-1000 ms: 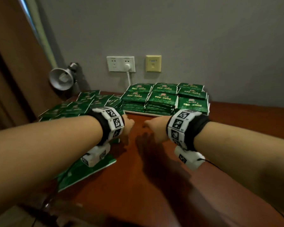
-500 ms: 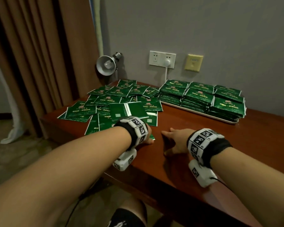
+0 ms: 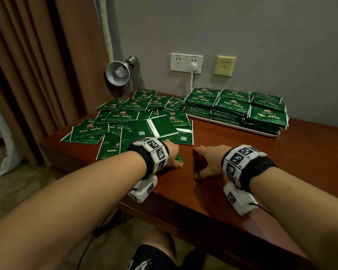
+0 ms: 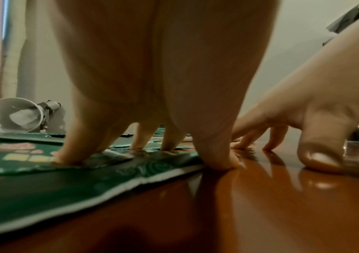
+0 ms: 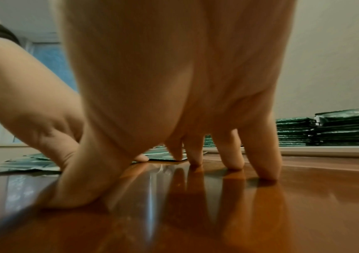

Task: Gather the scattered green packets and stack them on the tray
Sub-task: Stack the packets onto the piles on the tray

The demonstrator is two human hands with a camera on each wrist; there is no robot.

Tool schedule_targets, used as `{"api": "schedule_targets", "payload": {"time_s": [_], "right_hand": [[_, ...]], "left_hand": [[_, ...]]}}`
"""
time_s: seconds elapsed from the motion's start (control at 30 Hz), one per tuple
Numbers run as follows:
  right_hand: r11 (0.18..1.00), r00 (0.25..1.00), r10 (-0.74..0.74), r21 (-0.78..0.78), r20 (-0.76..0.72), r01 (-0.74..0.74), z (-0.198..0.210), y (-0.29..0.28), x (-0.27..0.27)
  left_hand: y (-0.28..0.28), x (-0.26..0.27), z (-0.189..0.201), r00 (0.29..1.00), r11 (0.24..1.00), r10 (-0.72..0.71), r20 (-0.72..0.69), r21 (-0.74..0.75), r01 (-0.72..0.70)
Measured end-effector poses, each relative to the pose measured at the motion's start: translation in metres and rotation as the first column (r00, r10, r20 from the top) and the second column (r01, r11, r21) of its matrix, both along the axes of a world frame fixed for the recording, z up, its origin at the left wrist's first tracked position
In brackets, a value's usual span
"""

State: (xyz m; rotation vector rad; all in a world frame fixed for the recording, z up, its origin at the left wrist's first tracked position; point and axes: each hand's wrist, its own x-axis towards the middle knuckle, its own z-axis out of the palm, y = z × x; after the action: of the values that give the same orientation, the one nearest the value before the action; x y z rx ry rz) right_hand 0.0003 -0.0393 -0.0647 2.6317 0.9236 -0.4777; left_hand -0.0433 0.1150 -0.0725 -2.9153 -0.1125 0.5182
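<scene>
- Your left hand [image 3: 172, 154] is spread, fingertips [image 4: 66, 158] pressing down on the nearest packet [image 4: 44, 184] at the near edge of the scatter; nothing is pinched or lifted.
- Your right hand [image 3: 209, 162] is spread too, its fingers [image 5: 263, 164] propped on the bare table [image 3: 242, 158] just right of the left hand, with the index tip at the corner of a packet.
- The loose packets [image 3: 125, 117] lie overlapping across the table's left half, most face up, two showing plain backs.
- The tray [image 3: 269, 134] sits at the far right by the wall, carrying neat stacks [image 3: 234, 108] in rows.
- A lamp [image 3: 118, 73] stands at the far left corner, beside the curtain [image 3: 37, 65].
</scene>
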Motion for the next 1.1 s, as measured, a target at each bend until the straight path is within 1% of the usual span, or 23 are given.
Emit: {"api": "schedule_targets", "payload": {"time_s": [0.07,0.17,0.3,0.4,0.47,0.53,0.6,0.67,0.7,0.77,0.87,0.93,1.0,1.03,1.1], "right_hand": [[0.999,1.0,-0.018,0.051,0.022,0.017,-0.001,-0.002,0.001],[0.998,0.999,-0.013,0.066,0.052,0.01,-0.003,-0.003,0.003],[0.992,0.991,-0.045,0.123,0.128,0.029,-0.003,-0.008,0.01],[0.988,0.984,-0.068,0.145,0.166,0.044,0.003,-0.015,0.015],[0.991,0.967,-0.077,0.127,0.243,0.047,0.008,-0.019,0.016],[0.986,0.929,-0.111,0.156,0.353,0.059,0.014,-0.023,0.016],[0.974,0.906,-0.157,0.213,0.393,0.077,0.023,-0.027,0.015],[0.97,0.907,-0.181,0.224,0.38,0.099,0.032,-0.034,0.015],[0.967,0.913,-0.194,0.224,0.36,0.118,0.036,-0.038,0.014],[0.957,0.923,-0.225,0.248,0.312,0.149,0.043,-0.046,0.015],[0.913,0.932,-0.278,0.364,0.232,0.182,0.051,-0.055,0.02],[0.838,0.934,-0.325,0.503,0.151,0.21,0.055,-0.057,0.019],[0.744,0.931,-0.356,0.626,0.075,0.234,0.055,-0.057,0.018],[0.704,0.929,-0.369,0.665,0.044,0.248,0.055,-0.057,0.018],[0.645,0.906,-0.424,0.702,-0.003,0.304,0.052,-0.058,0.018]], "left_hand": [[0.001,-0.004,0.002,0.999,0.999,-0.05,-0.017,-0.019,0.05],[0.002,-0.01,0.006,0.99,0.99,-0.136,-0.035,-0.044,0.135],[0.001,-0.018,0.006,0.97,0.958,-0.239,0.035,-0.152,0.242],[0.001,-0.021,0.002,0.964,0.925,-0.255,0.078,-0.27,0.266],[-0.001,-0.022,0.002,0.961,0.902,-0.262,0.088,-0.331,0.276],[-0.004,-0.026,0.005,0.959,0.887,-0.273,0.07,-0.366,0.279],[-0.002,-0.03,0.005,0.965,0.868,-0.258,0.037,-0.431,0.248],[0.004,-0.03,0.003,0.972,0.837,-0.231,0.046,-0.499,0.222],[0.007,-0.031,0.002,0.974,0.832,-0.218,0.066,-0.509,0.221],[0.011,-0.033,-0.002,0.97,0.846,-0.211,0.123,-0.475,0.244],[0.008,-0.036,-0.004,0.949,0.89,-0.252,0.191,-0.338,0.305],[0.007,-0.035,-0.002,0.946,0.912,-0.234,0.227,-0.286,0.294],[0.008,-0.033,0.002,0.947,0.919,-0.19,0.26,-0.293,0.265],[0.008,-0.032,0.004,0.944,0.916,-0.187,0.27,-0.3,0.268],[0.005,-0.034,0.007,0.938,0.913,-0.227,0.264,-0.278,0.299]]}}
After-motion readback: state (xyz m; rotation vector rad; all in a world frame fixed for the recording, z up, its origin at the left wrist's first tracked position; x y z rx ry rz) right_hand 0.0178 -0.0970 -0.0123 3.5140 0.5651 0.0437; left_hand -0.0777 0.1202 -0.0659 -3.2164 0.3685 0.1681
